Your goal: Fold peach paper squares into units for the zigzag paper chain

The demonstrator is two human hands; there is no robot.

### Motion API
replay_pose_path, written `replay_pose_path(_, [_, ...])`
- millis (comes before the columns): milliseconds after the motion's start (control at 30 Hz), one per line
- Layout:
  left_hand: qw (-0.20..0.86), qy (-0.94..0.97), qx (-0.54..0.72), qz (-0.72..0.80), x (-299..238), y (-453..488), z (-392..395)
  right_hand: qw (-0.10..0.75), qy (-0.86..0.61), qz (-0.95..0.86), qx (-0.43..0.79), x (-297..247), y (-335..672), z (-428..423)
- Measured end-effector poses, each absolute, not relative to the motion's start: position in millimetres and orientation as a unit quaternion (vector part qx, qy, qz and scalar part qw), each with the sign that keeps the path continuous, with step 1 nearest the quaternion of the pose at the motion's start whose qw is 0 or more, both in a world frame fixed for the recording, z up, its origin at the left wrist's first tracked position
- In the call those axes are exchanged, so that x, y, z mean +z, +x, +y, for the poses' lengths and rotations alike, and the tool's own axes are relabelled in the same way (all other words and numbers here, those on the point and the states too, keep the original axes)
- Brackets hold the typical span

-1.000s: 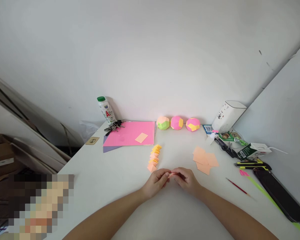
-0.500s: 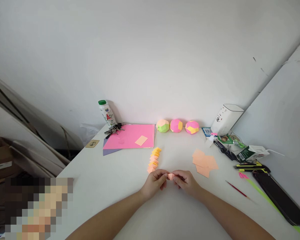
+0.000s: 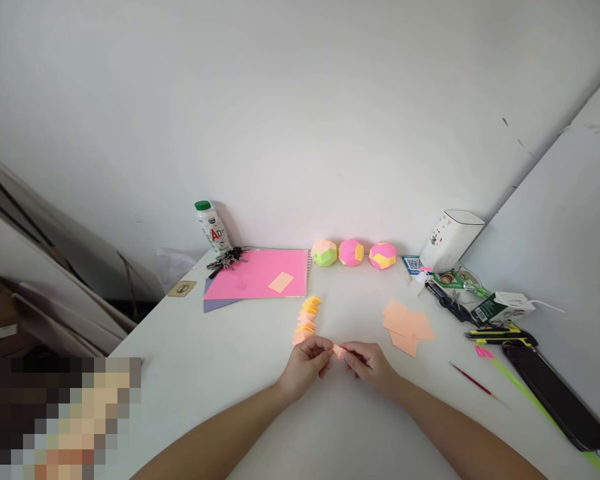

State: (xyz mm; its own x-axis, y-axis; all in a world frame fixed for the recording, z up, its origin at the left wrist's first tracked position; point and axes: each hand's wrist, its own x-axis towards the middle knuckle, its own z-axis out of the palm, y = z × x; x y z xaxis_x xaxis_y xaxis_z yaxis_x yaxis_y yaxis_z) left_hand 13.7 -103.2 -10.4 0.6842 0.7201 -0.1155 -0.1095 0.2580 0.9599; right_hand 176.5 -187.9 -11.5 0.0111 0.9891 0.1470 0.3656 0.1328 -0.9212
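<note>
Between both hands is a small folded piece of peach paper [image 3: 339,351], pinched from either side above the table. My left hand [image 3: 306,365] is closed on its left end with thumb and index finger. On the other end, my right hand [image 3: 373,368] grips it the same way. Just beyond my left hand runs a row of folded orange and peach paper pieces [image 3: 307,317]. Several flat peach paper sheets [image 3: 405,323] lie overlapping, past my right hand.
Three faceted paper balls [image 3: 351,253] line the wall. At left are a pink folder [image 3: 260,273], keys [image 3: 227,260] and a bottle [image 3: 213,227]. Along the right lie a thin brush [image 3: 473,380], a utility knife [image 3: 503,335], a black case [image 3: 555,393] and a white container [image 3: 453,240].
The folded paper's angle between my fingers has shifted slightly. Both hands keep their pinch, and the whole view has moved a little.
</note>
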Motion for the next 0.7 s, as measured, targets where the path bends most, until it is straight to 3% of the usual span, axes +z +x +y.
replay_pose_path(267, [0.734,0.542,0.296,0.282,-16.0,13.1,-102.3,0.464,-0.561,-0.571,0.379,-10.9,173.8,-189.0])
replay_pose_path(533, [0.728,0.563,0.280,0.273,-14.6,13.0,-104.3,0.466,-0.597,-0.576,0.306,-4.3,171.7,-189.3])
replay_pose_path(700, [0.656,0.644,0.291,0.266,-18.8,10.6,-111.1,0.484,-0.621,-0.525,0.324,-4.3,174.0,-187.2])
